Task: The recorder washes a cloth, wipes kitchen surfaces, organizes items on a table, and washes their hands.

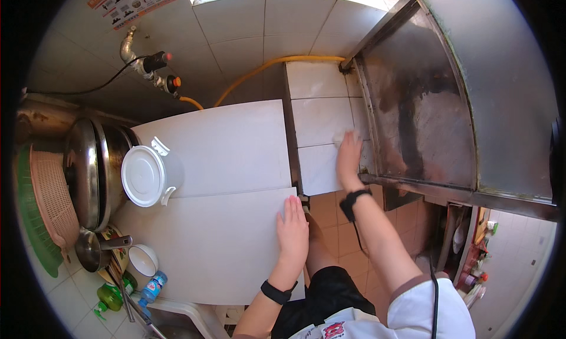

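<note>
My right hand (349, 157) reaches down onto a ledge of white tiles (322, 113), beside the metal-framed glass panels. A pale thing, perhaps a cloth, shows in part at its fingertips; the hand is slightly blurred, and what lies under the palm is hidden. My left hand (293, 233) lies flat, palm down, on the right edge of a white board (212, 246), with no object in it. A second white board (221, 148) adjoins that one towards the wall. A dark gap separates the boards from the tiled ledge.
A white lidded container (143, 176) stands on the boards' left part. Beyond are metal pans (84, 175), a pink basket (55, 197), a saucepan (90, 250), a white bowl (143, 260) and bottles (153, 288). A yellow hose (265, 67) runs along the wall. Metal-framed glass (424, 104) bounds the right.
</note>
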